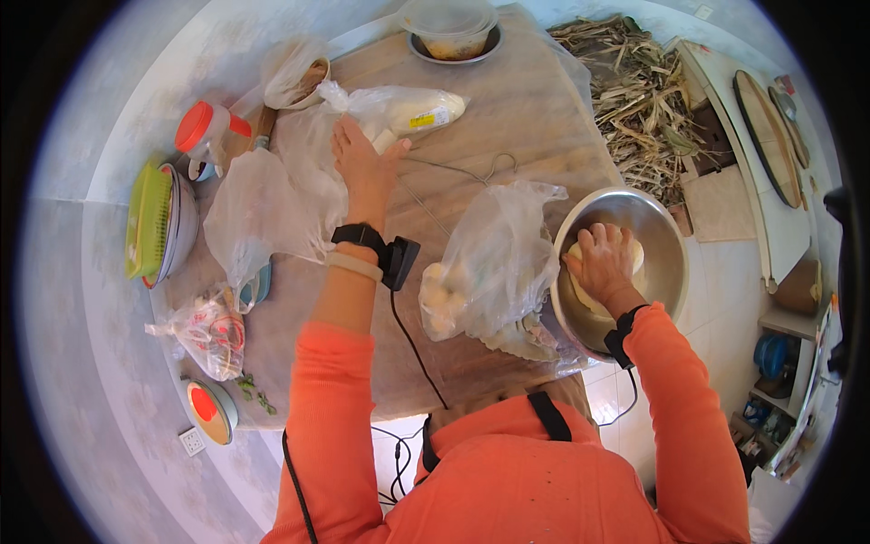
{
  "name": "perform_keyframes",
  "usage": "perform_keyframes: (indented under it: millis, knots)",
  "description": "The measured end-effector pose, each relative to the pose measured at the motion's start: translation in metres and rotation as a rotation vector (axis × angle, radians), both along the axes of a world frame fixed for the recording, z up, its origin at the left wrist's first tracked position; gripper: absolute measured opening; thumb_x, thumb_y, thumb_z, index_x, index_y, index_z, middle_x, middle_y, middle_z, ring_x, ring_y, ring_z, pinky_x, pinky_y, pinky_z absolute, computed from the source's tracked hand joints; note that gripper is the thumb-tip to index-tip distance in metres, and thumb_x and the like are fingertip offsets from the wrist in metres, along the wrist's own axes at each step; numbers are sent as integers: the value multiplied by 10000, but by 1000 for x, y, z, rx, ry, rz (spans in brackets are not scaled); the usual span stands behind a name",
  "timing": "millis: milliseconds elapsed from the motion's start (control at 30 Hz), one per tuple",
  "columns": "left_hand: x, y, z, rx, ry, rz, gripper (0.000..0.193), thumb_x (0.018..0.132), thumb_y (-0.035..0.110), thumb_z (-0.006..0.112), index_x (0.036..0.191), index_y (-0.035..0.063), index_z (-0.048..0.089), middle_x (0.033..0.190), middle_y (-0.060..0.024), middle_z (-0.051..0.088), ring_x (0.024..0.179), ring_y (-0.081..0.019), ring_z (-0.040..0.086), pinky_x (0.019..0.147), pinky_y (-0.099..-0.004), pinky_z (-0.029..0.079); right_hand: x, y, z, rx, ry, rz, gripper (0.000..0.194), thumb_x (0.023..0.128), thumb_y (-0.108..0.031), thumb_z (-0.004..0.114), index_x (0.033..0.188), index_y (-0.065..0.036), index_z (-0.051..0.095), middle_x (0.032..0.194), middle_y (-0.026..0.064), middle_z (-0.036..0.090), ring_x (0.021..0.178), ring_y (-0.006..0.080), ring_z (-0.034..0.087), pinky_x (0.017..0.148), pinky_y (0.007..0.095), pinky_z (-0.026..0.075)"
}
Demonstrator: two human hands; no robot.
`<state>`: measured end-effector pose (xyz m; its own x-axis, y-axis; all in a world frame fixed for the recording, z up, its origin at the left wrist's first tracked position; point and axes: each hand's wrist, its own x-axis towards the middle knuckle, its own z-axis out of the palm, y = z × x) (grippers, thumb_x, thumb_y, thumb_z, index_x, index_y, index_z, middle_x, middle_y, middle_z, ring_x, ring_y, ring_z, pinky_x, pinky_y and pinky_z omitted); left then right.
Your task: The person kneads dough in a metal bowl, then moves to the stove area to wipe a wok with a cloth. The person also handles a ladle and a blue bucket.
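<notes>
My right hand (602, 262) is inside a stainless steel bowl (669, 292), its curled fingers and thumb gripping a pale lump of dough (637, 257). The hand hides much of the dough. Farther forward on the left, my left hand (366, 163) has its fingers and thumb spread. It is beside a clear plastic bag (401, 102) with a pale, labelled package inside. A white piece (384, 141) shows between thumb and fingers; whether they touch it is unclear. Left of the bowl lies another clear bag (503, 238) with round pale items (442, 296) at its end.
A wire hanger (455, 168) lies on the plastic-covered table (544, 122). A lidded tub (452, 34) stands at the back. Along the left are a red-lidded jar (202, 129), a green basket (146, 221) and a tied bag (211, 333). Dry stalks (639, 102) lie beyond the table.
</notes>
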<state>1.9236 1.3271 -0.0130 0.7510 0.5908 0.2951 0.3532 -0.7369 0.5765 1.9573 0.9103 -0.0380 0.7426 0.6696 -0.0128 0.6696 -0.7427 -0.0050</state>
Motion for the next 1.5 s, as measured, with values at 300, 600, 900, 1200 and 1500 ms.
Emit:
perform_keyframes:
  millis: [300,600,900,1200,1500]
  knots:
    - [19,-2,-50,-36,13,-47,921,828,504,797,1441,-64,411,1537,-292,429,1448,-486,339,1158,-573,270,6,6,2,16,9,-8,379,838,-396,730,1035,-85,639,1097,132,588,1121,360,522,1053,547,328]
    - [72,48,-54,-80,-13,-111,580,915,511,708,987,-64,677,980,-286,682,962,-465,637,859,-504,493,10,9,0,14,-14,5,375,823,-431,748,984,-112,636,1065,106,587,1101,332,536,1036,566,337]
    - [91,50,-33,-171,-163,18,549,969,393,710,744,-102,632,634,-219,596,585,-348,550,643,-450,454,13,6,-2,48,5,-1,377,812,-434,760,966,-115,633,1055,101,588,1084,335,538,1034,581,341]
    - [74,13,58,-461,-356,-19,361,964,231,756,770,-52,641,689,-20,575,647,-117,471,589,-312,416,15,2,-3,64,11,3,376,832,-470,731,948,-127,632,1045,94,595,1088,326,542,1029,589,350]
    - [53,-66,163,-736,-501,-274,233,980,212,733,922,-14,728,816,30,652,733,-57,527,667,-257,441,13,0,1,50,54,-22,398,859,-479,717,1027,-121,671,1061,97,605,1136,338,544,1016,634,366]
